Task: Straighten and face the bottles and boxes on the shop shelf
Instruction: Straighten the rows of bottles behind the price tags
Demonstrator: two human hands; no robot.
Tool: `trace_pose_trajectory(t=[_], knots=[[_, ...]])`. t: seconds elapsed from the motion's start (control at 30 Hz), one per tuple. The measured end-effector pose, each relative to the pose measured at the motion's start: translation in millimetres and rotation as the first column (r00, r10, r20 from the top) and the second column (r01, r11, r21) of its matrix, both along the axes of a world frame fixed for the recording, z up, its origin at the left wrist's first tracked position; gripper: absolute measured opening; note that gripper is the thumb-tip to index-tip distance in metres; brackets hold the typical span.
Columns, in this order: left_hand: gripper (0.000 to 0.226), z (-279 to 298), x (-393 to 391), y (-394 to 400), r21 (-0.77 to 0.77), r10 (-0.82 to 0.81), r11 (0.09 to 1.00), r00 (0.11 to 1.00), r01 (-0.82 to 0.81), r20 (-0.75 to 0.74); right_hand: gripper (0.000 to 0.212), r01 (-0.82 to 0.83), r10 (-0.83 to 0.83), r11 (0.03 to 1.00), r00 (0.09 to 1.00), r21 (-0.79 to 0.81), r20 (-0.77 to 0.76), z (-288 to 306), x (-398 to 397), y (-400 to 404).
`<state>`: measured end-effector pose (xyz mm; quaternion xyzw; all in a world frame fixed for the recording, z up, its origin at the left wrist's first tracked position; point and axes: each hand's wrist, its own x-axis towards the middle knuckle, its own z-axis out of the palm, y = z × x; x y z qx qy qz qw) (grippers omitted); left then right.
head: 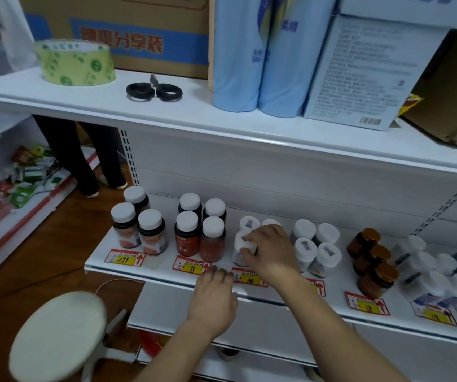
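On the upper shelf (222, 125), a tape roll (74, 62) is sitting left of the scissors (154, 89), with two tubes (260, 56) standing right of them. On the lower shelf (164, 267), bottle groups are standing in a row: a trio (138, 226) leftmost, a foursome (201, 227) to its right. A stool (59, 334) is standing before the shelves, lower left.

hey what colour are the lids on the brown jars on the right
Gold-orange lids on the brown jars, seen in the head view.
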<state>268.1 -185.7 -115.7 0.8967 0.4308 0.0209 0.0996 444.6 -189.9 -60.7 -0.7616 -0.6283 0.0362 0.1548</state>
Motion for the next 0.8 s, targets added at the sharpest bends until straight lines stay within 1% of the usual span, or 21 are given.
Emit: trace_pose_trajectory(t=[0.07,0.1,0.13,0.17,0.2,0.23,0.27,0.3,0.37,0.43,0.47,0.53,0.6,0.73,0.8], knots=[[0.045,5.3,-0.8,0.1,-0.021,0.066,0.998,0.984,-0.063,0.163,0.032,0.051,-0.039,0.996,0.985,0.068,-0.167,15.5,-0.6,-4.4],[0.043,10.8,-0.3,-0.9,-0.071,0.116,0.992,0.956,-0.100,0.270,0.028,0.090,-0.056,0.989,0.961,0.114,-0.270,24.6,-1.8,-8.9],[0.042,19.1,0.3,-2.4,-0.161,0.193,0.977,0.901,-0.140,0.388,0.024,0.134,-0.066,0.977,0.930,0.165,-0.363,34.2,-3.5,-14.4],[0.040,29.7,0.6,-4.9,-0.282,0.288,0.946,0.819,-0.162,0.496,0.021,0.178,-0.071,0.961,0.900,0.212,-0.430,43.9,-5.8,-20.8],[0.037,40.7,0.8,-8.3,-0.414,0.382,0.898,0.725,-0.146,0.573,0.019,0.222,-0.081,0.944,0.873,0.244,-0.482,53.3,-8.6,-27.6],[0.032,51.9,1.2,-12.5,-0.529,0.462,0.844,0.628,-0.093,0.627,0.018,0.265,-0.092,0.929,0.843,0.260,-0.530,62.0,-12.0,-34.3],[0.026,62.6,1.2,-17.6,-0.606,0.521,0.795,0.541,-0.025,0.661,0.016,0.304,-0.103,0.917,0.808,0.260,-0.580,69.8,-16.5,-41.2],[0.021,72.3,0.9,-23.7,-0.648,0.565,0.761,0.457,0.032,0.686,0.014,0.338,-0.108,0.905,0.770,0.258,-0.629,76.7,-21.8,-48.6],[0.016,87.5,-0.1,-35.1,-0.695,0.649,0.711,0.285,0.101,0.705,0.011,0.396,-0.086,0.875,0.693,0.278,-0.715,88.0,-33.8,-62.5],[0.015,98.7,-3.3,-45.0,-0.705,0.689,0.695,0.151,0.138,0.709,0.006,0.442,-0.046,0.843,0.627,0.307,-0.777,95.4,-46.5,-75.0],[0.015,104.1,-5.5,-49.0,-0.696,0.689,0.702,0.106,0.152,0.717,0.004,0.457,-0.028,0.831,0.602,0.316,-0.798,97.6,-52.5,-80.2],[0.014,115.4,-10.2,-55.5,-0.667,0.669,0.725,0.050,0.172,0.741,0.004,0.484,0.002,0.813,0.554,0.324,-0.833,100.7,-63.1,-89.6],[0.015,125.2,-14.4,-60.2,-0.631,0.640,0.752,0.016,0.192,0.768,0.010,0.505,0.025,0.796,0.523,0.333,-0.852,102.1,-70.6,-96.3],[0.017,136.8,-21.1,-64.9,-0.586,0.599,0.783,0.000,0.206,0.800,0.020,0.523,0.050,0.771,0.518,0.363,-0.854,106.4,-79.9,-104.3],[0.022,139.9,-22.9,-66.1,-0.567,0.585,0.793,-0.016,0.223,0.811,0.023,0.514,0.081,0.763,0.525,0.391,-0.847,108.6,-84.0,-106.5]])
